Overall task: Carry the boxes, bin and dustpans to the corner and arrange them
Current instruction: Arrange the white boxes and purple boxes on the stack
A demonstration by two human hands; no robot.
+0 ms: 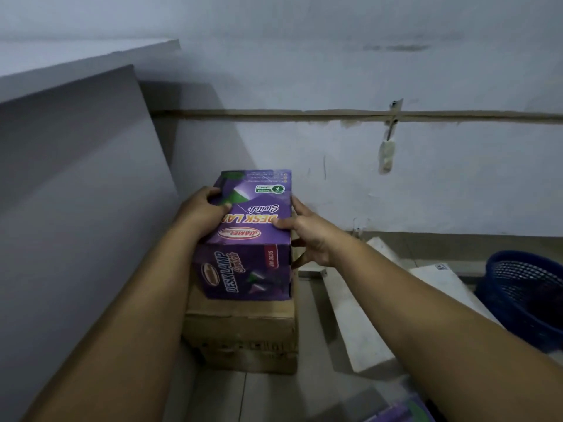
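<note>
A purple desk-lamp box (253, 239) lies on top of a brown cardboard box (243, 333) in the corner by the wall. My left hand (202, 213) grips the purple box's left edge, fingers curled over its top. My right hand (304, 231) holds the right side, thumb on the top face and fingers down the side. A dark blue mesh bin (527, 293) stands on the floor at the far right. A corner of another purple box (405, 411) shows at the bottom edge, below my right arm.
A large grey panel (76, 178) leans along the left, close beside the stacked boxes. White flat boards (359, 318) lie on the floor between the cardboard box and the bin. The wall (335, 71) closes off the far side.
</note>
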